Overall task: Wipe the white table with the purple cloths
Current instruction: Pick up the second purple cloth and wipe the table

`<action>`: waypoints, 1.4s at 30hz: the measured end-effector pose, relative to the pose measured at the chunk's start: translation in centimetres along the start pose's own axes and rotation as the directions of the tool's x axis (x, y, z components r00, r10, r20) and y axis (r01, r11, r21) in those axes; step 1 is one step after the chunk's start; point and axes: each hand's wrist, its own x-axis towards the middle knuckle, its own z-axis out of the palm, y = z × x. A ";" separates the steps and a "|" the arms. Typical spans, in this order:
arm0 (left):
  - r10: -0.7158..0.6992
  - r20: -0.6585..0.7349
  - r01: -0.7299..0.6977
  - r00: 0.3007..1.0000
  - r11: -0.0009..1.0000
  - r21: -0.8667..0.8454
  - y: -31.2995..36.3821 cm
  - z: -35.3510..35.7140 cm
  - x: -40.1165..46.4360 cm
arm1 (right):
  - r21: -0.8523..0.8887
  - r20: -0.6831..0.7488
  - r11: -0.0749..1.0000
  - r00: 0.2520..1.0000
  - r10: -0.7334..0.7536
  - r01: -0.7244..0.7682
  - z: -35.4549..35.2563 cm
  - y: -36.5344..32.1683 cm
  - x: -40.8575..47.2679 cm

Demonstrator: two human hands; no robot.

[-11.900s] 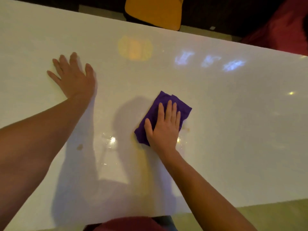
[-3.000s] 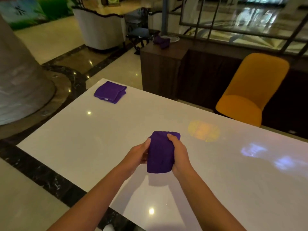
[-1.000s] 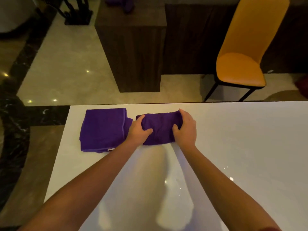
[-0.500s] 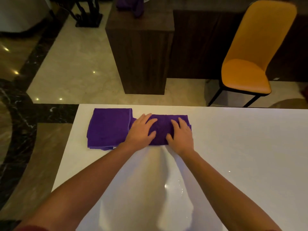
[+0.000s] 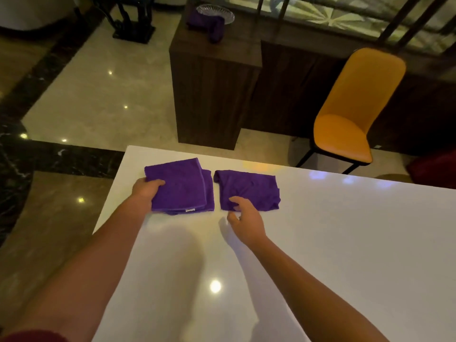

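Two folded purple cloths lie side by side near the far left corner of the white table [image 5: 320, 243]. My left hand [image 5: 145, 190] grips the left edge of the left purple cloth [image 5: 182, 186], thumb on top and fingers under it. The right purple cloth [image 5: 249, 190] lies flat, a little rumpled. My right hand [image 5: 243, 219] hovers at its near edge, fingers loosely curled, holding nothing; its fingertips are at or just above the cloth.
The table's left edge and far edge are close to the cloths. Beyond the table stand an orange chair [image 5: 350, 114] at the right and a dark wooden cabinet [image 5: 212, 90] bearing another purple cloth [image 5: 209, 23] and a glass dish. Polished stone floor lies left.
Both hands have come off the right cloth, which now lies flat. My left hand has moved left and taken hold of the left cloth. My right hand has drawn back toward me.
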 end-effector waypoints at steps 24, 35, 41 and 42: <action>0.233 0.375 -0.286 0.897 0.954 0.092 -9.8 10.3 -25.2 | 0.782 0.150 0.573 0.966 0.209 -0.245 -13.0 7.0 -10.3; 0.307 0.219 -0.377 0.926 0.782 0.497 -24.2 17.1 -29.6 | 0.125 0.296 0.991 0.955 0.002 -0.041 -17.8 19.4 -10.8; 0.665 -0.027 -0.300 0.746 0.372 0.879 -28.8 7.2 -26.8 | -0.369 -0.130 0.928 0.987 -0.097 0.043 -16.1 20.1 -11.8; 0.626 -0.066 -0.222 0.777 0.370 0.902 -29.5 6.2 -26.2 | -0.402 -0.114 0.910 0.981 -0.160 0.101 -14.8 19.9 -12.3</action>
